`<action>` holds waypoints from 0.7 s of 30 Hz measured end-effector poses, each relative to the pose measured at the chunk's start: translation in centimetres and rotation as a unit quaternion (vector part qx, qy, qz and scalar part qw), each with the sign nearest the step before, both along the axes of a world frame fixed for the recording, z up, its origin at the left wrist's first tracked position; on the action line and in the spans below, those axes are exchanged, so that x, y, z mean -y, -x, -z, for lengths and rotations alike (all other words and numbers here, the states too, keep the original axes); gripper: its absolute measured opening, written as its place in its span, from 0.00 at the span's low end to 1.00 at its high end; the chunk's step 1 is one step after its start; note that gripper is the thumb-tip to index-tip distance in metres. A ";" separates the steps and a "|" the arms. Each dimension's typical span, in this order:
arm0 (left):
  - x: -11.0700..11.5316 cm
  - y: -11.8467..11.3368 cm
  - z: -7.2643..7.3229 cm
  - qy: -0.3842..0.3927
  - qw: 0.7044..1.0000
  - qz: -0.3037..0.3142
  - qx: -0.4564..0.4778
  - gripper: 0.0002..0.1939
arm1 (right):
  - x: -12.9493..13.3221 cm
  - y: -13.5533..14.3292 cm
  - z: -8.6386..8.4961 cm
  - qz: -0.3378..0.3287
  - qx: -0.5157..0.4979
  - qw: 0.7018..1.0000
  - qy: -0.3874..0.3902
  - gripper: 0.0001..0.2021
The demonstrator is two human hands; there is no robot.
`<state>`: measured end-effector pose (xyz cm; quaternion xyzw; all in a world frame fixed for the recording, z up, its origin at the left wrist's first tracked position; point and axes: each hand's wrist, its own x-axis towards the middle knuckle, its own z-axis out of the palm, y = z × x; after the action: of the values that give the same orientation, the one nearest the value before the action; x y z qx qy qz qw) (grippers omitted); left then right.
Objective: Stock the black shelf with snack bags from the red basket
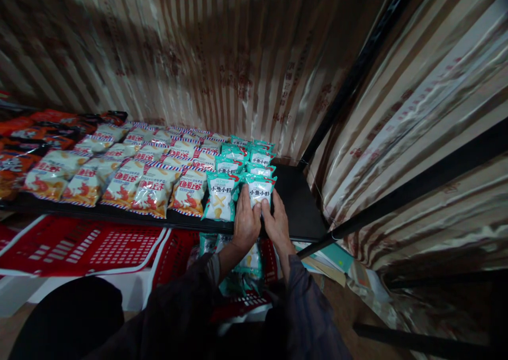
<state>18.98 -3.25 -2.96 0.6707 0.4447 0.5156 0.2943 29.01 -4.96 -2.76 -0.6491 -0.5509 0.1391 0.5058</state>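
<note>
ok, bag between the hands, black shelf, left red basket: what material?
Bag: likely plastic film, glossy; creases, bright highlights.
Shelf: perhaps painted metal, fairly matte; evenly dark, could be plastic.
Basket: probably moulded plastic, satin; regular grid of slots.

free room on the black shelf (298, 201) right of the teal packets (221, 196), black post (397, 200) farther right

Your head cam sits above your own arms (313, 307), looking fwd & down, w/ your L hand (246, 219) and R hand (278, 222) just below ctr, near enough to read the teal pack (260, 189) betw. them. You face the black shelf (297, 201) from its front side; striped sheeting (238, 58) fills bkgd up top & on R, floor (345, 307) btm R.
</note>
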 end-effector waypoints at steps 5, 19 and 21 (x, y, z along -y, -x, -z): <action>-0.3 -0.2 0.1 -0.014 1.000 0.000 -0.008 0.31 | -0.3 0.0 -0.6 -0.016 -0.024 1.000 0.003 0.30; -0.4 -0.6 1.0 -0.050 0.996 -0.033 -0.061 0.30 | -0.2 0.2 -0.7 -0.033 -0.037 0.998 0.049 0.28; -0.5 -0.7 1.1 -0.057 0.995 -0.039 -0.069 0.30 | -0.3 0.1 -0.6 -0.031 -0.032 0.997 0.055 0.28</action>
<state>19.64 -2.78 -4.07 0.7022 0.4596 0.5039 0.2042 28.88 -4.66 -2.12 -0.6536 -0.5456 0.2058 0.4825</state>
